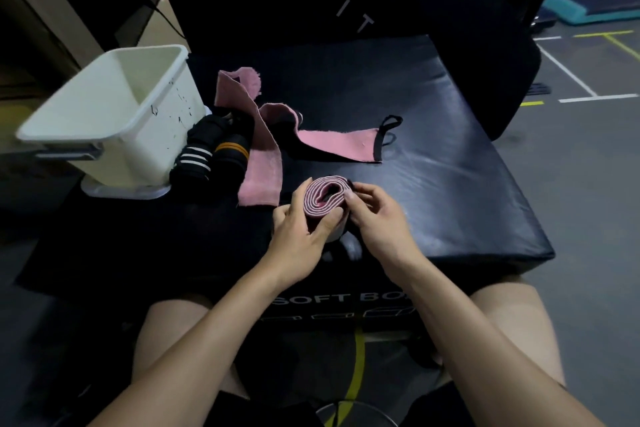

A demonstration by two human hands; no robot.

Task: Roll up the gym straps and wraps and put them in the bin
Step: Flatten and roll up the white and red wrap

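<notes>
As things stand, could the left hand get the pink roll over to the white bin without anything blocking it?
Probably yes. The left hand already grips the pink roll, and the white bin stands open-topped on its side; only the low black wraps lie between.

Left hand [300, 231] curled in a grip; right hand [375, 218] pinching, fingers seemingly half-bent; forearms converging.

Soft box [450, 184] front lettering partly hidden behind forearms; pink roll [323, 199] lower end covered by left hand [301, 236].
</notes>
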